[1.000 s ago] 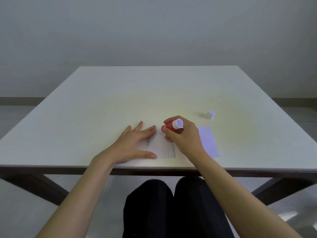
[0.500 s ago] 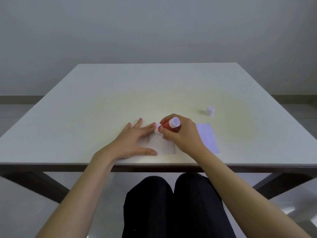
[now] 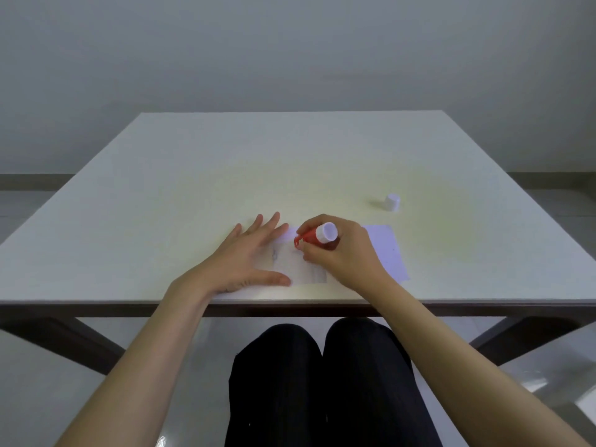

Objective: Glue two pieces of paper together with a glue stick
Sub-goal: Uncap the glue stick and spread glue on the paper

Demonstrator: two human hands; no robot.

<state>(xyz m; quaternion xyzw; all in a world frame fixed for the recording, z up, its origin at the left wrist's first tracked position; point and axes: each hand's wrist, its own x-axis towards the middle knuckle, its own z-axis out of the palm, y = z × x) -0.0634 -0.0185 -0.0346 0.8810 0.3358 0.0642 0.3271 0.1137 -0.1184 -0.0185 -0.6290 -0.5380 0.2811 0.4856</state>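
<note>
A small white paper (image 3: 298,266) lies near the front edge of the table (image 3: 193,188). My left hand (image 3: 248,256) rests flat on its left part, fingers spread. My right hand (image 3: 338,253) is closed around a red glue stick (image 3: 314,236) with a white end, tilted with its tip down on the paper's far edge. A second white paper (image 3: 388,250) lies just right of my right hand, partly hidden by it. The glue stick's white cap (image 3: 392,202) stands on the table farther back on the right.
The table's front edge (image 3: 290,301) runs just below the papers, and my dark-trousered legs (image 3: 322,382) are under it. A grey wall stands behind the table.
The glue stick's tip has shifted a little over the paper's far part, moving left and then back right. My left hand has stayed flat on the paper.
</note>
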